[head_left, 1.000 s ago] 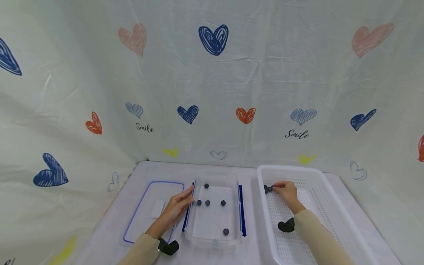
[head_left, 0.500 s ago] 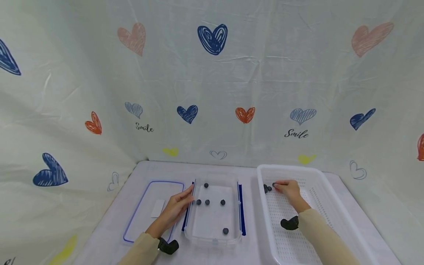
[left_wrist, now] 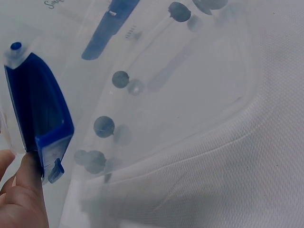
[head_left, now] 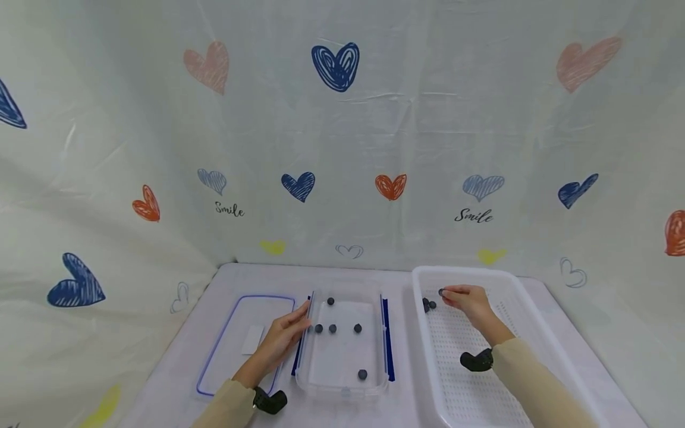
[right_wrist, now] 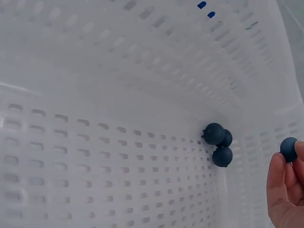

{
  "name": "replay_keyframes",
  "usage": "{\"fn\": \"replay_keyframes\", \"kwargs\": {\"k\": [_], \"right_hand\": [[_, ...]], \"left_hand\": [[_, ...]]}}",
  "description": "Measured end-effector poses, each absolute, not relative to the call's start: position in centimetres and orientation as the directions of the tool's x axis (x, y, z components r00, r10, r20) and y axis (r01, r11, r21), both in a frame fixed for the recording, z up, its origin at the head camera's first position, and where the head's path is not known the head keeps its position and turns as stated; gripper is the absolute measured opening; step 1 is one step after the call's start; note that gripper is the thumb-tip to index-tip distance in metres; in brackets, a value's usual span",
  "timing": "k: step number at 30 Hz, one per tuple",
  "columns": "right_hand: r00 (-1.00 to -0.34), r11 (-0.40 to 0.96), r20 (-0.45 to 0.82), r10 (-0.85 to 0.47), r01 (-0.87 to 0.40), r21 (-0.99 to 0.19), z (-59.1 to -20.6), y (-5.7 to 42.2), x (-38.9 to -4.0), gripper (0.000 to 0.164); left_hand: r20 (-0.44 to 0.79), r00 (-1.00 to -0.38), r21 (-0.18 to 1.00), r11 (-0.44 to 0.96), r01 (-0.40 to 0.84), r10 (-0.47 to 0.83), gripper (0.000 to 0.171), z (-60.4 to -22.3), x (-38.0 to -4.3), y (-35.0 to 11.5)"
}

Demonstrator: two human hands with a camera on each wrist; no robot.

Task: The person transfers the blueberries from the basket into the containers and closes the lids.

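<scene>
My right hand (head_left: 471, 303) pinches one blueberry (right_wrist: 288, 149) between thumb and fingertips, above the far left part of a white perforated basket (head_left: 471, 270). A small cluster of blueberries (right_wrist: 222, 156) sits in the basket's corner, apart from the hand. With fairly straight fingers, my left hand (head_left: 280, 339) touches the left side of a clear plastic box (head_left: 342, 391), by its blue side latch (left_wrist: 52, 114). Several blueberries (head_left: 357, 328) lie scattered on the box floor. Part of the left hand is outside the left wrist view.
Left of the box lies a clear lid with a blue seal (head_left: 216, 339), partly under my left forearm. Another blue latch (head_left: 388, 339) hangs on the box's right side. A white sheet (head_left: 348, 119) printed with hearts stands behind the table.
My right hand has drawn one blueberry away from the cluster and raised it slightly. The left hand keeps its place on the box. The head view has shifted a little.
</scene>
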State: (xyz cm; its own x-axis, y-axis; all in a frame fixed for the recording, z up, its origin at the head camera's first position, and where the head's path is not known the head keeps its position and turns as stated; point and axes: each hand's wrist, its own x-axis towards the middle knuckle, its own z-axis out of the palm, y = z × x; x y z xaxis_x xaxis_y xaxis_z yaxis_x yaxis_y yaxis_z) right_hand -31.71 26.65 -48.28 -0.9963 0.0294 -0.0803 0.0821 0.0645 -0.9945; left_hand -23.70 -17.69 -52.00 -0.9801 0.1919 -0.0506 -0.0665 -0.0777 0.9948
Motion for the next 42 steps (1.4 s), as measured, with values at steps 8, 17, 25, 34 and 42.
{"fn": "replay_keyframes", "kwargs": {"k": [8, 17, 25, 34, 42], "right_hand": [[-0.998, -0.013, -0.054, -0.027, 0.054, -0.998, -46.6, 27.0, -30.8, 0.031], [-0.995, -0.069, -0.032, -0.09, 0.038, -0.997, -44.9, 26.8, -29.9, 0.025], [-0.989, -0.107, -0.027, -0.144, 0.042, -0.993, -43.1, 25.8, -29.1, 0.019], [-0.98, -0.147, -0.027, -0.197, 0.057, -0.988, -42.0, 24.5, -28.7, 0.016], [-0.974, -0.165, -0.005, -0.226, 0.043, -0.985, -41.5, 22.9, -28.5, 0.016]], "left_hand": [[-0.051, -0.98, 0.993, -0.091, -0.07, 0.192, 0.064, -52.1, -23.7, -17.7], [-0.066, -0.981, 0.991, -0.099, -0.085, 0.181, 0.062, -52.2, -23.7, -17.7], [-0.064, -0.984, 0.992, -0.094, -0.081, 0.169, 0.057, -52.1, -23.7, -17.6], [-0.046, -0.98, 0.992, -0.107, -0.067, 0.193, 0.059, -51.9, -23.8, -17.6], [-0.049, -0.981, 0.989, -0.125, -0.073, 0.187, 0.058, -51.9, -23.8, -17.6]]}}
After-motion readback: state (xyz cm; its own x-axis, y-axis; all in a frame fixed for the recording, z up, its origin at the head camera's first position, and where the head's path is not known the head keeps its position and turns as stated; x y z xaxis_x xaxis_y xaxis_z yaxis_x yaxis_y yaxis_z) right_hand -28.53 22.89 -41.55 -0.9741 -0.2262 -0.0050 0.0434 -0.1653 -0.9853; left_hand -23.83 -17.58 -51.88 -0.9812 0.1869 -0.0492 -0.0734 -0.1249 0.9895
